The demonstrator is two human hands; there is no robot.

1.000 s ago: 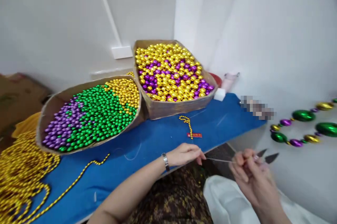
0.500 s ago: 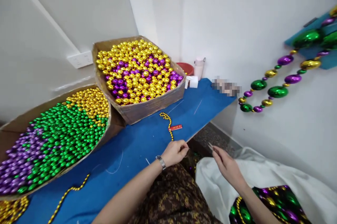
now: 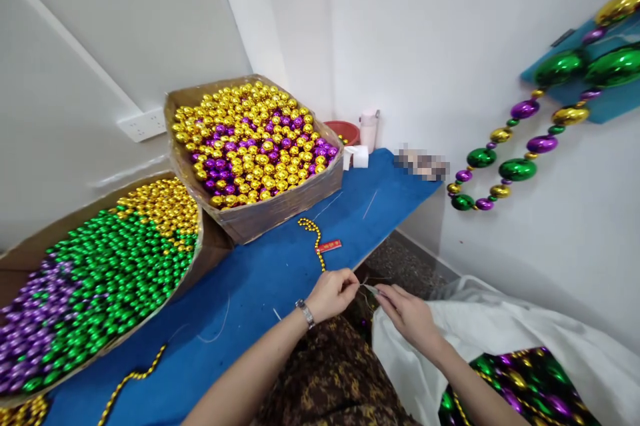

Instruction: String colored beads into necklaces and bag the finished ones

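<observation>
My left hand, with a watch on its wrist, is closed in a pinch on a thin thread. Facing it, my right hand grips a pair of small pointed metal snips, their tips meeting the thread right beside the left fingertips. A string of gold beads runs along the blue table and reaches behind the left hand. Next to that string lies a small red label.
Two cardboard boxes hold loose beads: gold and purple in one, green, purple and gold in the other. A large bead necklace hangs at right. White cloth with more beads lies below. A red bowl and pink bottle stand behind.
My right hand has moved left, bringing the snips from a gap away up to the thread at my left fingertips. The left hand keeps its pinch. The view has shifted slightly.
</observation>
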